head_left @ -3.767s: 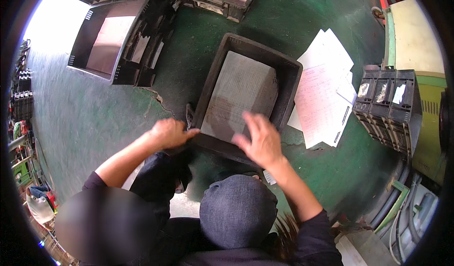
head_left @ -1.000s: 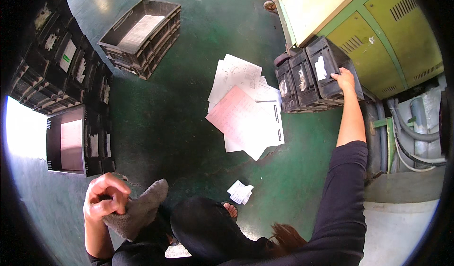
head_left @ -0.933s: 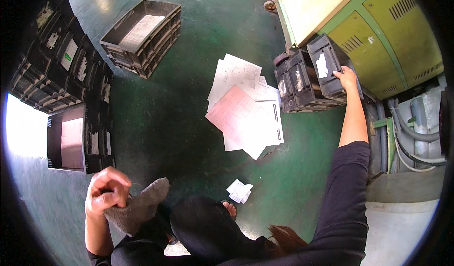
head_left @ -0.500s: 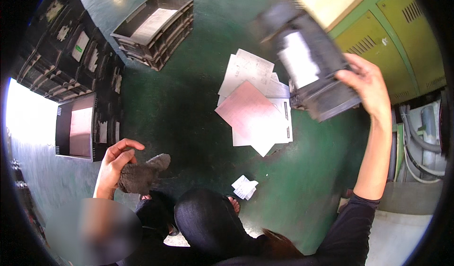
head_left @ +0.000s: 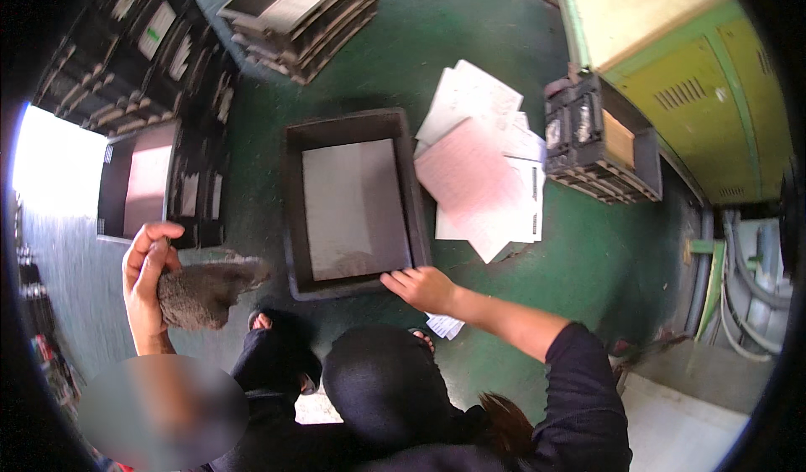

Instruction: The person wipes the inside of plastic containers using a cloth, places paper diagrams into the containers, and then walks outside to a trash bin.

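In front of me on the floor, a dark plastic crate (head_left: 294, 208) lies with its opening facing up and a pale sheet (head_left: 353, 208) flat on its bottom. My right hand (head_left: 424, 289) has its fingers closed on the near right corner of the crate's rim. Off to the left, my left hand (head_left: 151, 275) grips a grey-brown cloth (head_left: 201, 296), bunched under the fingers with one end sticking out to the right. The cloth hangs apart from the crate.
Loose white and pink papers (head_left: 470, 170) overlap right of the crate. Another crate (head_left: 600, 140) stands by the green cabinets (head_left: 663, 86). Stacked crates rise at left (head_left: 117, 61) and far ahead (head_left: 311, 27). A small paper slip (head_left: 443, 327) lies near my foot.
My right hand has brought the crate from beside the cabinets to the floor in front of me. The left hand, still holding the cloth, has shifted slightly left and up in view.
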A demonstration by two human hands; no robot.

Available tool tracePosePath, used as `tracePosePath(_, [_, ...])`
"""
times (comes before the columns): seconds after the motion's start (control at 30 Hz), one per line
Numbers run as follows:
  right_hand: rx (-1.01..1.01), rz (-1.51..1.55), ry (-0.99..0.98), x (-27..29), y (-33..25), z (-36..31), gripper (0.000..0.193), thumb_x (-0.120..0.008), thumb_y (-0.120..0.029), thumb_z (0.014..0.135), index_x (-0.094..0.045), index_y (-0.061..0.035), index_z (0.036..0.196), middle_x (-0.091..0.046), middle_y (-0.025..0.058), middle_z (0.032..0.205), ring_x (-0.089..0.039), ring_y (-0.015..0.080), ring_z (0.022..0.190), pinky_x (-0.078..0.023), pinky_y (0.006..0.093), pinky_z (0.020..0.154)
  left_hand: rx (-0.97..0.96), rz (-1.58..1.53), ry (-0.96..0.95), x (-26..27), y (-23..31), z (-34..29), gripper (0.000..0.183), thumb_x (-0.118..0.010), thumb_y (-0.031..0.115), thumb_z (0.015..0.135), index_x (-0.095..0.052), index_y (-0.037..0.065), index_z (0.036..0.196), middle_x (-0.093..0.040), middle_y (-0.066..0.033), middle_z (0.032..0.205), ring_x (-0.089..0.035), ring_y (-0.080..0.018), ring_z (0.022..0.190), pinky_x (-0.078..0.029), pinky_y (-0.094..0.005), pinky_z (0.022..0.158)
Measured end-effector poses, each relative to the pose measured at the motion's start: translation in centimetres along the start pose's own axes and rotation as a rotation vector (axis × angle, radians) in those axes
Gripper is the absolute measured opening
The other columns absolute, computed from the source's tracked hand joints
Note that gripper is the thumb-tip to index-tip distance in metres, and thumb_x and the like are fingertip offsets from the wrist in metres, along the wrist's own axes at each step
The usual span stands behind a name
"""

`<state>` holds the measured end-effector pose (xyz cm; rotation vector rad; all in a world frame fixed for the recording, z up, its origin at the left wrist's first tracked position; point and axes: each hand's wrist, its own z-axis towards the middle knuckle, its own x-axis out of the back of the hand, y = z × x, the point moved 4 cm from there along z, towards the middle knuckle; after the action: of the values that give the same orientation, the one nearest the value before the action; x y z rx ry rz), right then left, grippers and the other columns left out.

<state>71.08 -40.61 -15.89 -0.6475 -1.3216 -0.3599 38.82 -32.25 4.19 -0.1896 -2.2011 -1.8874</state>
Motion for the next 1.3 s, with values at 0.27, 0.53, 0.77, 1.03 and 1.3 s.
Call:
tracePosePath(0.27, [-0.313,0.612,-0.157,-0.5,0.1,2.3,0.037,-0.062,-0.045,0.074,-0.059,-0.0107,0.088,-0.058,0.0079,0.083,-0.06,0.028,0.071,-0.048,0.0378,0.061,0.068,0.043,-0.046,0.7,-0.2,1.0,0.023,-0.047,0.017,0.084,-0.059,0.001,0.094,-0.044,0.002,0.059,-0.039,-0.0032,0.055,-0.028,-0.0179,0.053])
tracePosePath(0.53, [-0.671,0.09,-0.049,-5.1,12.5,12.7,0.021,-0.053,-0.006,0.075,-0.051,-0.0017,0.096,-0.053,0.0183,0.092,-0.06,0.0354,0.075,-0.049,0.0437,0.066,0.051,0.017,-0.157,-0.9,-1.0,1.4,0.023,-0.047,0.016,0.084,-0.06,-0.001,0.094,-0.052,-0.0001,0.066,-0.044,-0.0038,0.058,-0.033,-0.0183,0.054])
tracePosePath(0.77, [-0.355,0.44,-0.514,-1.9,3.5,13.0,0.058,-0.065,-0.029,0.071,-0.047,-0.0038,0.119,-0.05,0.0183,0.115,-0.049,0.0334,0.106,-0.042,0.0387,0.089,0.116,0.025,-0.082,2.0,-2.8,0.1,0.021,-0.046,0.014,0.085,-0.06,-0.001,0.093,-0.056,-0.0009,0.075,-0.047,-0.0041,0.059,-0.037,-0.0187,0.056])
tracePosePath(1.03, [-0.239,0.185,-0.211,-4.6,-1.6,-2.9,0.029,-0.048,-0.006,0.075,-0.053,-0.0072,0.104,-0.062,0.0089,0.094,-0.062,0.0238,0.082,-0.05,0.033,0.07,0.068,-0.054,-0.144,0.7,-2.4,2.5,0.019,-0.045,0.011,0.084,-0.059,-0.001,0.091,-0.054,0.0001,0.069,-0.048,-0.0046,0.061,-0.036,-0.0189,0.056])
tracePosePath(1.3, [-0.4,0.276,-0.001,14.9,2.0,5.3,0.034,-0.065,0.0,0.061,-0.055,-0.0026,0.093,-0.061,0.0157,0.076,-0.061,0.0319,0.066,-0.049,0.0364,0.057,0.041,-0.102,-0.21,1.6,-1.5,2.7,0.018,-0.048,0.014,0.086,-0.06,0.001,0.091,-0.056,0.0001,0.075,-0.049,-0.0054,0.064,-0.04,-0.021,0.06])
